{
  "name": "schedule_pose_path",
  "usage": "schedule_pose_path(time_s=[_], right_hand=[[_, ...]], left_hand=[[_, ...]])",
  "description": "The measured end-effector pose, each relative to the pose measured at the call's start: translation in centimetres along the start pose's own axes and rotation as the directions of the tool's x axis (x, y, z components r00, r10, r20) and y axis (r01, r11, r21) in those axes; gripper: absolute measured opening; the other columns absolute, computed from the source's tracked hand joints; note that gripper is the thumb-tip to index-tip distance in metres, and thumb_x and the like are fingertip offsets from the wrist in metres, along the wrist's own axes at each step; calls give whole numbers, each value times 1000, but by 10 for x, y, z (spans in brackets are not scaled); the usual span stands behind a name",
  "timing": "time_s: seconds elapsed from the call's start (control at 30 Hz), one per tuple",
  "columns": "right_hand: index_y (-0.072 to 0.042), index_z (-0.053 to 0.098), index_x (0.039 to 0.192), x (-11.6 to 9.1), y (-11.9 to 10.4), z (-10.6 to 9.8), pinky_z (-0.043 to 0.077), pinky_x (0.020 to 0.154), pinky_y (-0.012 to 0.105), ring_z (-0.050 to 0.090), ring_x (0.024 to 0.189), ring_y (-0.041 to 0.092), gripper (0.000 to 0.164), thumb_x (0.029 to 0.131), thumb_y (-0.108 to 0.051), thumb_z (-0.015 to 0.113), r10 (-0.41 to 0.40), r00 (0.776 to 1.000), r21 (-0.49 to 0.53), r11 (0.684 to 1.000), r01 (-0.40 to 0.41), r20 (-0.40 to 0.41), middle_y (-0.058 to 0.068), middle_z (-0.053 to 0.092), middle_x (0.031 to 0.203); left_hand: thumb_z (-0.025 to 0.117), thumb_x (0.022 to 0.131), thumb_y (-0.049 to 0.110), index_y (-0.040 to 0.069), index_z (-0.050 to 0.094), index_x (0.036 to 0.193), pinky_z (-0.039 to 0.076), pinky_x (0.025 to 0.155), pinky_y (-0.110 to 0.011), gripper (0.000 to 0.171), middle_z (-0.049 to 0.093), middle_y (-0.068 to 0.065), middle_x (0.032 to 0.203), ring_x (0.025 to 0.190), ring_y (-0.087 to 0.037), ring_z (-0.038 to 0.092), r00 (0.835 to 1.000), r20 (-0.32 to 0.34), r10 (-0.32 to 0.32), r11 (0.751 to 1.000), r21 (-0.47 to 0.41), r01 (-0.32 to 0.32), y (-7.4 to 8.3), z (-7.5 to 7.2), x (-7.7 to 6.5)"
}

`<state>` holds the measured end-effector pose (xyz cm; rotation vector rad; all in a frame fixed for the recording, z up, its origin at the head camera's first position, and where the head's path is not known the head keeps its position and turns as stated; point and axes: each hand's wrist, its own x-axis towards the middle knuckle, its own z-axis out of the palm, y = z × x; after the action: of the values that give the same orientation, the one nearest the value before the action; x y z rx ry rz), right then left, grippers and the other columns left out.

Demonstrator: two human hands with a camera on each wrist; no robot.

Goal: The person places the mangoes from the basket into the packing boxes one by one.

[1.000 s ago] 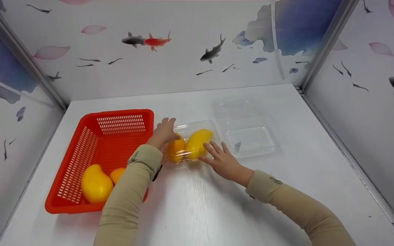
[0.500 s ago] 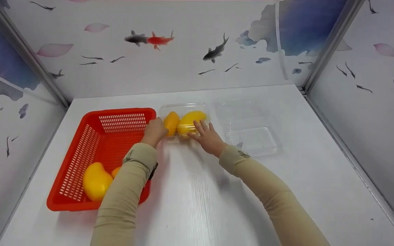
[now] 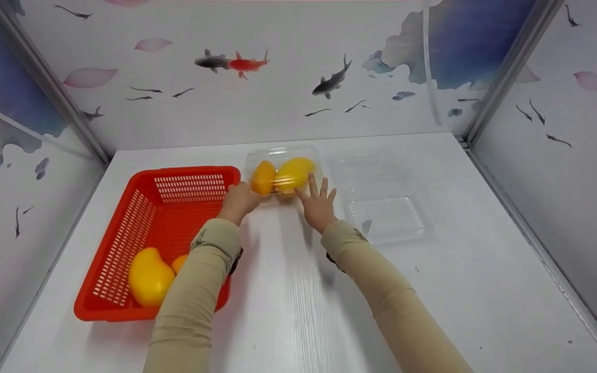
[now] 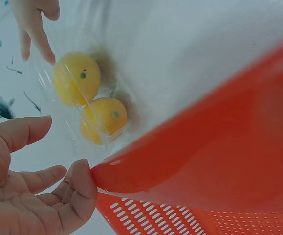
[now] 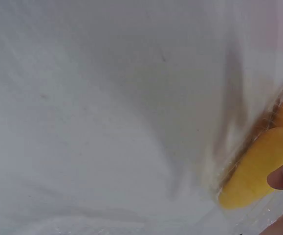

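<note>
A booth-like workspace: a white worktop enclosed on three sides by panels printed with fish and petals, meeting at metal corner strips.

Long beige sleeves cover both arms — the left sleeve creased across the forearm, the right sleeve folded partway along. The left cuff and right cuff each carry a small dark motif, too fine to read — and a black strap peeks out beneath each. The left fingers and right fingers are bare.

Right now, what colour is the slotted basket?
The basket is orange-red, clearest in the head view.
</note>
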<state>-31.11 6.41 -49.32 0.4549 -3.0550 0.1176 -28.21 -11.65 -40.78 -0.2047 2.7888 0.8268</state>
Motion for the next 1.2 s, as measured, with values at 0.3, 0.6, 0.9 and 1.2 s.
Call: schedule_pose_path(time_s=[0.3, 0.6, 0.9, 1.2], right_hand=[[-16, 32, 143, 11, 69, -38, 20, 100, 65, 19, 131, 48, 52, 93, -8, 41, 92, 994, 143, 985, -98, 52, 22, 14, 149], [-1, 26, 141, -22, 200, -47, 20, 99, 66, 22, 126, 53, 49, 97, -21, 33, 342, 934, 386, 852, -354, 103, 33, 18, 142], [7, 18, 142, -58, 255, -30, 27, 105, 52, 28, 129, 45, 53, 95, -7, 39, 150, 948, 581, 760, -293, 282, 32, 27, 141], [3, 0, 144, -66, 255, -36, 47, 79, 32, 53, 92, 20, 76, 87, -1, 50, 102, 864, 640, 631, -439, 493, 29, 38, 127]], left_hand=[[61, 85, 36, -9, 46, 121, 43, 93, -41, 60, 53, -22, 116, 100, -31, 51, 1000, -4, -18, 1000, -2, 18, -1, 1, 5], [56, 90, 20, -9, 42, 126, 44, 93, -40, 48, 52, -23, 119, 102, -31, 52, 999, 8, -34, 999, -41, 34, -3, -1, 5], [62, 86, 25, -8, 41, 126, 43, 94, -40, 56, 51, -23, 119, 104, -31, 51, 999, -12, -43, 998, -47, 42, -2, -2, 5], [62, 86, 27, -10, 41, 124, 44, 93, -39, 57, 52, -24, 117, 100, -30, 51, 999, -25, -20, 999, -50, 19, -1, 1, 6]])
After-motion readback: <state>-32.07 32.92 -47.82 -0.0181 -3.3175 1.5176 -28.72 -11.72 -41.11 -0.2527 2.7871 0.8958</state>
